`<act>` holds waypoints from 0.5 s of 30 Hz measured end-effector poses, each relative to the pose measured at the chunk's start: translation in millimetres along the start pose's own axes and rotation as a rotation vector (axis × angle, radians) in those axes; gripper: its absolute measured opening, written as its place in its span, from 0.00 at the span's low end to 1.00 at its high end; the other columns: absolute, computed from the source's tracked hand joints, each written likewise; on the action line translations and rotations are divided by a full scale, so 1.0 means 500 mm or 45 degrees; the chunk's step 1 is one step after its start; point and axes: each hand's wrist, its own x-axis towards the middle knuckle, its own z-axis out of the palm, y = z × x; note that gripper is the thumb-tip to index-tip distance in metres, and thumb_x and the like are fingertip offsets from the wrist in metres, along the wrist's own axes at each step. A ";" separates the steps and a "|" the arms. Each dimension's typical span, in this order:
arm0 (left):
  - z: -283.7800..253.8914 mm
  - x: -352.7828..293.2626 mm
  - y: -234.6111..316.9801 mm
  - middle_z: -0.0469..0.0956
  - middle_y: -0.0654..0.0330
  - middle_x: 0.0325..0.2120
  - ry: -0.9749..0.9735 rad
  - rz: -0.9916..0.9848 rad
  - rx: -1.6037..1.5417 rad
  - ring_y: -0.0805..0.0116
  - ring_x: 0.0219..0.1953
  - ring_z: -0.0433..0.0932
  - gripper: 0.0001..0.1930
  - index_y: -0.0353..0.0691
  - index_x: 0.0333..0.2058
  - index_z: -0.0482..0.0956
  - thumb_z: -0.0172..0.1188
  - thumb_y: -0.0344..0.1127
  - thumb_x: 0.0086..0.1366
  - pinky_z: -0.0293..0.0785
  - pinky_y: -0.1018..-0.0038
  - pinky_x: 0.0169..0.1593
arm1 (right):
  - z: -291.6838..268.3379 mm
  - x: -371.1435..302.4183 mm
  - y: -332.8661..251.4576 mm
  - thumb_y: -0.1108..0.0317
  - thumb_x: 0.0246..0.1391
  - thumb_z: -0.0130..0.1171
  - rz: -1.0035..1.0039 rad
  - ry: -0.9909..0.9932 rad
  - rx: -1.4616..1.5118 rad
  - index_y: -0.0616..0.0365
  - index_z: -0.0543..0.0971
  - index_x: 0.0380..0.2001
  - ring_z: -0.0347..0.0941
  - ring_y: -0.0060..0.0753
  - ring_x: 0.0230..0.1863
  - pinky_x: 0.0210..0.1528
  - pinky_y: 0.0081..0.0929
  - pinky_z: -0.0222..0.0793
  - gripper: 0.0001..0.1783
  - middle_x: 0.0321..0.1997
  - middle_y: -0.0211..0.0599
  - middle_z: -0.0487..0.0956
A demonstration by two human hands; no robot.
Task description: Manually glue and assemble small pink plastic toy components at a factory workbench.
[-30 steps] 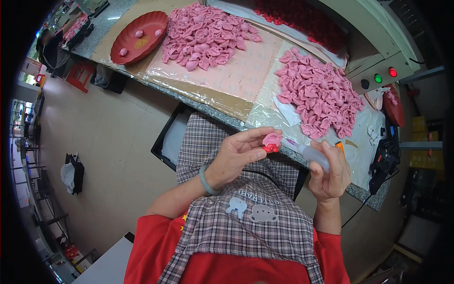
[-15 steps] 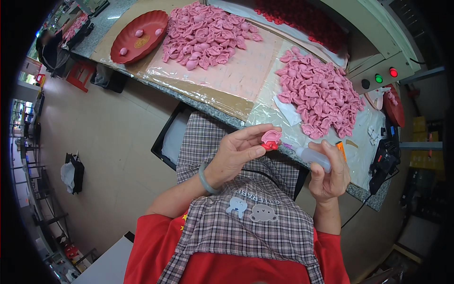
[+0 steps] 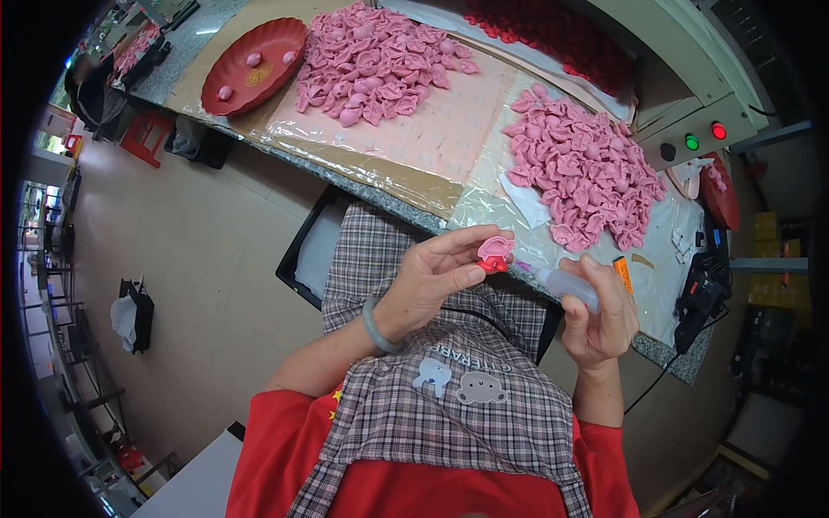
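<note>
Between the thumb and fingers of my left hand (image 3: pixel 434 274) is a small moulded piece, its pink shell-shaped part (image 3: pixel 496 248) above a red base (image 3: pixel 492 266). My right hand (image 3: pixel 604 319) is wrapped round a translucent squeeze bottle (image 3: pixel 572 288). The bottle lies tilted, its nozzle toward the pink and red piece; whether the tip touches it I cannot tell. Both hands are over my lap at the table's near edge. Just beyond them lies a heap of similar pink pieces (image 3: pixel 587 168).
A second pink heap (image 3: pixel 371 65) lies farther left, beside a red scalloped dish (image 3: pixel 276 82) holding several round pink pieces. Red pieces (image 3: pixel 553 43) fill a space under the pale machine housing (image 3: pixel 682 52). An orange object (image 3: pixel 623 274) and a black corded device (image 3: pixel 704 289) lie at right.
The bottle in my right hand has shifted slightly to the left. My left hand and the pink and red piece stay in place.
</note>
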 end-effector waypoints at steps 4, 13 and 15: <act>0.001 0.000 0.001 0.69 0.45 0.60 -0.013 0.003 0.020 0.61 0.60 0.72 0.27 0.30 0.62 0.65 0.58 0.23 0.64 0.67 0.66 0.65 | -0.003 0.005 0.002 0.61 0.61 0.61 -0.007 -0.005 -0.018 0.66 0.73 0.53 0.78 0.39 0.27 0.27 0.28 0.73 0.23 0.33 0.45 0.82; 0.001 0.001 -0.001 0.70 0.45 0.60 -0.017 -0.012 0.039 0.61 0.60 0.72 0.27 0.30 0.62 0.65 0.58 0.23 0.64 0.67 0.66 0.65 | 0.000 0.003 0.005 0.62 0.61 0.60 0.012 0.007 -0.098 0.68 0.73 0.54 0.78 0.40 0.27 0.27 0.30 0.73 0.24 0.33 0.48 0.82; 0.001 0.001 -0.002 0.70 0.46 0.60 -0.012 -0.009 0.025 0.61 0.60 0.72 0.27 0.30 0.62 0.65 0.58 0.23 0.64 0.67 0.66 0.65 | 0.000 0.003 0.003 0.62 0.61 0.61 -0.020 0.001 -0.106 0.68 0.73 0.54 0.78 0.41 0.27 0.26 0.30 0.73 0.24 0.35 0.47 0.82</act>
